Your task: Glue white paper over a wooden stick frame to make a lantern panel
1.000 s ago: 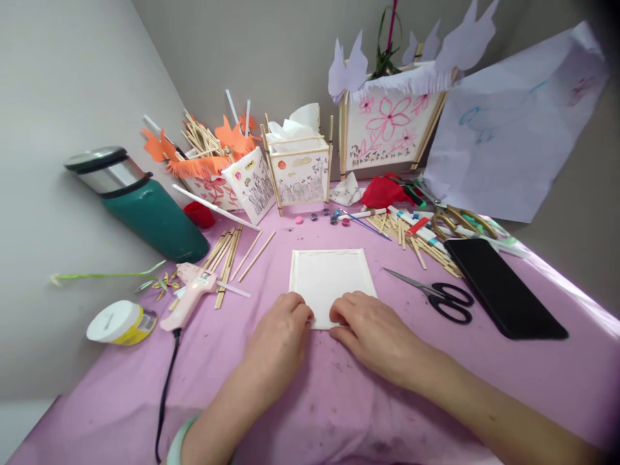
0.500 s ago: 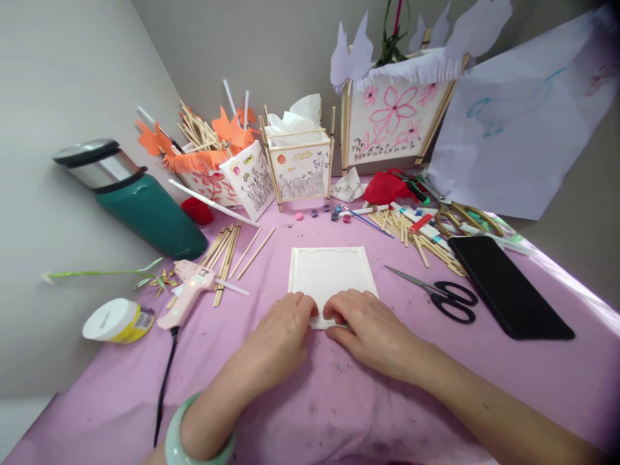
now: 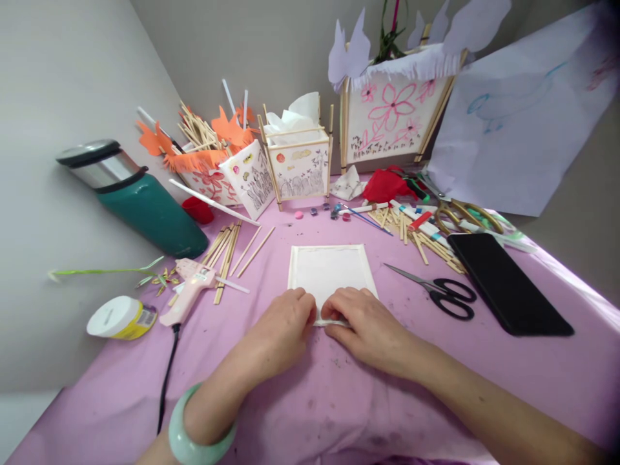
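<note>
A white square panel [image 3: 329, 268] with folded-over borders lies flat on the pink tablecloth, straight in front of me. My left hand [image 3: 289, 323] pinches the left part of its near edge, fingers curled down and thumb hidden. On the right part of that edge, my right hand [image 3: 361, 326] has its fingers bent over the fold and its thumb against the near side. A short strip of the border shows between the hands. Black-handled scissors [image 3: 443, 294] rest to the right of the panel, with their blades pointing toward it.
At left are a pink glue gun [image 3: 191, 290], wooden sticks [image 3: 225, 261], a white-lidded jar [image 3: 123, 318] and a teal tumbler [image 3: 150, 210]. A black phone [image 3: 508, 284] lies at right. Decorated lanterns [image 3: 300, 171] stand behind, near markers and a red cloth [image 3: 387, 185].
Both hands stay on the panel's near edge, with the fingers shifting only slightly. The whole view has moved a little.
</note>
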A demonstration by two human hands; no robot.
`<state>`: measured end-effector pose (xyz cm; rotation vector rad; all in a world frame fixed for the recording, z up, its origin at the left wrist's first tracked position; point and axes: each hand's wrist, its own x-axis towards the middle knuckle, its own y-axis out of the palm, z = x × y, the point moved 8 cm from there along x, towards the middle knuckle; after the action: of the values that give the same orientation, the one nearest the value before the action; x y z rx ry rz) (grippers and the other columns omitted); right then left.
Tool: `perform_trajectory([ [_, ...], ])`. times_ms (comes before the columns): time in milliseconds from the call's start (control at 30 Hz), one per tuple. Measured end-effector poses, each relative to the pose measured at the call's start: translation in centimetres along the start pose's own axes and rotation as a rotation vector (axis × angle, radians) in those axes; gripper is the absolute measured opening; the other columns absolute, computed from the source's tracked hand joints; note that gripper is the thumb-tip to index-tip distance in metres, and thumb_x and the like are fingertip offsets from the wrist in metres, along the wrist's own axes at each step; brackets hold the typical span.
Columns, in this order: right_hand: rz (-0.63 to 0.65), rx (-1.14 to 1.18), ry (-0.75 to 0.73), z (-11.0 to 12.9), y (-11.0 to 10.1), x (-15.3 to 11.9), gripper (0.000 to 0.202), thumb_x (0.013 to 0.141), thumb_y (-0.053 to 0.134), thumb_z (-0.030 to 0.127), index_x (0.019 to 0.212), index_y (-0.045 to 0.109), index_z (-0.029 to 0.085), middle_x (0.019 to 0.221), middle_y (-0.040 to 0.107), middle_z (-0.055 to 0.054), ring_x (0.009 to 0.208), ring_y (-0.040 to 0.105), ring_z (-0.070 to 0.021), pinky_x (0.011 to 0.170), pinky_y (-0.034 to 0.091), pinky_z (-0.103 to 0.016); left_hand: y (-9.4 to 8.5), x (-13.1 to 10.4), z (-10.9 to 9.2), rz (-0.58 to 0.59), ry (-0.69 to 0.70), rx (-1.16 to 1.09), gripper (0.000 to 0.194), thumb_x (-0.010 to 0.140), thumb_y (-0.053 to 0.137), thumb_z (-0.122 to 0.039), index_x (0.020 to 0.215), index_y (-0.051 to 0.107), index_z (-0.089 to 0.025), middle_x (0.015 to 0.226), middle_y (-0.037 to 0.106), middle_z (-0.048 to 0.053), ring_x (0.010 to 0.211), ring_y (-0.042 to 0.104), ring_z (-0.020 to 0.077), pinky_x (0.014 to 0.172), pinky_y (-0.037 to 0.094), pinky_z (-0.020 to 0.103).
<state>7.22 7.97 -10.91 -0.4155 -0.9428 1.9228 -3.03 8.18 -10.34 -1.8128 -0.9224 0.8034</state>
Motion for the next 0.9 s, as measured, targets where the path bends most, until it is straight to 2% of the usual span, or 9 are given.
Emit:
perform_trajectory([
  [100, 0.003, -0.028, 0.002, 0.17, 0.07, 0.05, 0.006, 0.084, 0.059, 0.015, 0.081, 0.055, 0.019, 0.082, 0.057, 0.001, 0.080, 0.047, -0.0152, 0.074, 0.030, -0.031, -0.14, -0.08, -0.02, -0.018, -0.004, -0.031, 0.015, 0.075, 0.044, -0.004, 0.077, 0.047, -0.019, 0.081, 0.053, 0.000, 0.074, 0.047, 0.0149, 0.065, 0.038, 0.028],
  [233, -0.024, -0.034, -0.023, 0.37, 0.14, 0.07, 0.012, 0.083, 0.055, 0.009, 0.076, 0.052, 0.018, 0.079, 0.055, 0.002, 0.077, 0.046, -0.0144, 0.072, 0.029, -0.031, -0.17, -0.14, 0.33, -0.022, -0.041, -0.111, 0.013, 0.077, 0.050, -0.011, 0.086, 0.052, -0.020, 0.089, 0.055, 0.001, 0.080, 0.051, 0.0157, 0.070, 0.040, 0.029],
  [300, -0.019, -0.019, -0.052, 0.48, 0.20, 0.04, 0.012, 0.082, 0.055, 0.008, 0.076, 0.052, 0.018, 0.079, 0.056, 0.002, 0.077, 0.046, -0.0140, 0.072, 0.030, -0.030, -0.06, -0.08, 0.41, -0.015, -0.054, -0.100, 0.011, 0.076, 0.050, -0.012, 0.084, 0.053, -0.020, 0.088, 0.055, 0.001, 0.079, 0.052, 0.0159, 0.069, 0.040, 0.029],
  [467, 0.012, -0.014, -0.033, 0.54, 0.16, 0.22, 0.004, 0.085, 0.059, 0.017, 0.089, 0.057, 0.018, 0.088, 0.059, -0.001, 0.084, 0.049, -0.0162, 0.076, 0.032, -0.032, 0.06, 0.06, 0.35, -0.051, -0.043, -0.077, 0.012, 0.075, 0.048, -0.008, 0.075, 0.051, -0.019, 0.080, 0.054, 0.000, 0.072, 0.050, 0.0145, 0.064, 0.036, 0.027],
  [567, 0.021, -0.076, -0.024, 0.84, 0.27, 0.39, 0.006, 0.089, 0.054, 0.020, 0.087, 0.059, 0.019, 0.089, 0.058, -0.003, 0.086, 0.050, -0.0177, 0.076, 0.032, -0.033, 0.00, -0.02, 0.34, -0.074, -0.022, -0.128, 0.011, 0.076, 0.049, -0.008, 0.073, 0.050, -0.019, 0.081, 0.055, 0.000, 0.073, 0.050, 0.0141, 0.065, 0.036, 0.027],
  [900, -0.063, -0.063, -0.047, 0.84, 0.60, 0.18, 0.007, 0.086, 0.057, 0.013, 0.080, 0.054, 0.017, 0.084, 0.056, -0.002, 0.081, 0.048, -0.0165, 0.073, 0.030, -0.031, -0.11, -0.16, 0.64, -0.078, -0.063, -0.180, 0.009, 0.077, 0.055, -0.013, 0.084, 0.054, -0.019, 0.083, 0.059, 0.001, 0.075, 0.053, 0.0151, 0.065, 0.037, 0.027],
])
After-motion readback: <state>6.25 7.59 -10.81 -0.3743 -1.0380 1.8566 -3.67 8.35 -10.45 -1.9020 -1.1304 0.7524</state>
